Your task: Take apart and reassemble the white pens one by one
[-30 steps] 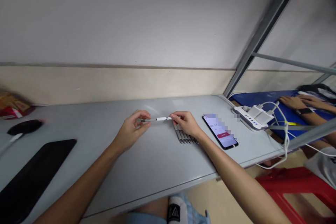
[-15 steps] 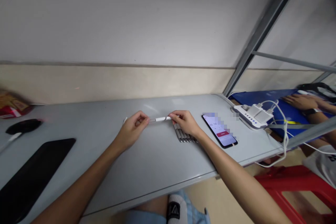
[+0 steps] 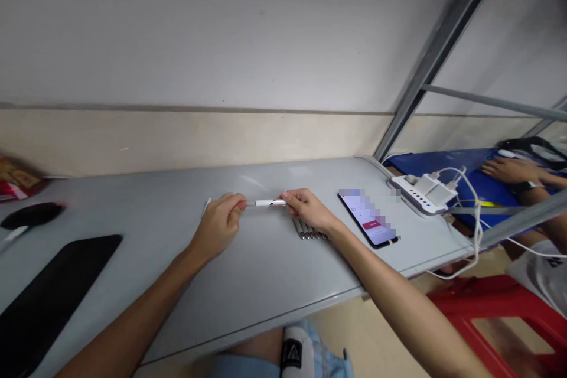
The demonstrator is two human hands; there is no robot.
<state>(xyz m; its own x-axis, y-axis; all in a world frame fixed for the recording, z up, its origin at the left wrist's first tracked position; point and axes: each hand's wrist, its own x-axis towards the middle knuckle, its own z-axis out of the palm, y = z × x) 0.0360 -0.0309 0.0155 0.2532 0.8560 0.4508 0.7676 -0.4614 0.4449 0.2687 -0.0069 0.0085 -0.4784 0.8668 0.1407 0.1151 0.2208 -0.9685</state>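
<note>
A white pen [image 3: 267, 202] with a grey left end is stretched level between my two hands, above the grey table [image 3: 261, 271]. My left hand [image 3: 220, 217] pinches its grey end between thumb and fingers. On the white end, my right hand [image 3: 305, 208] is closed, thumb on top. Several grey pens [image 3: 309, 231] lie side by side on the table beneath my right hand, which partly hides them. Behind my left hand a small white thing [image 3: 206, 207] pokes out, mostly hidden.
Right of my hands lies a lit phone [image 3: 368, 220], then a power strip [image 3: 419, 195] with plugs and white cables. A black mat [image 3: 62, 301], a black mouse-like object [image 3: 32, 215] and a red packet [image 3: 16, 180] are at left. Another person's hand [image 3: 509, 171] rests at a blue table.
My left hand has turned and its fingers have closed further round the grey end of the pen. The camera view has shifted slightly, while the right hand keeps its hold.
</note>
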